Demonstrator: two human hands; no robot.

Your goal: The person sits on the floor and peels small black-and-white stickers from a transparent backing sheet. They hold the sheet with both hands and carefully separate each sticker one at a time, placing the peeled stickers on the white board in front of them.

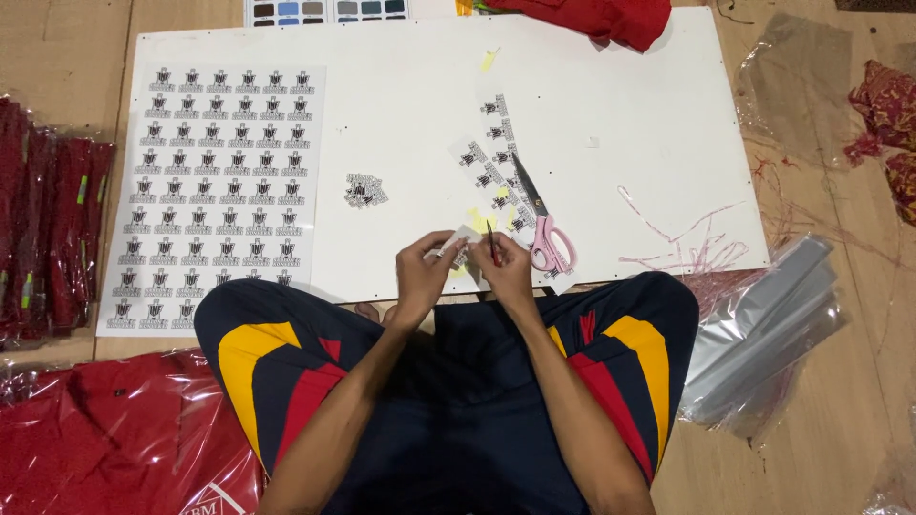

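— What can't you make out here?

— The small white label (461, 240) pinched between the left hand (423, 277) and the right hand (506, 272): the fingers (441, 250) cover most of it, and its print is too small to tell. The thin dark tool (492, 243) in the right hand is too slim to identify.

— And at the edges?

— The red cloth (596, 17) and the colour swatch card (324, 10) are cut off by the top edge. The red packaged garment (114, 439) runs off the bottom left, the patterned fabric (887, 114) off the right.

— The scissors (544, 224)?

— Their pink handles partly sit behind the right hand. The little pile of cut labels (365, 190) is too blurred to count.
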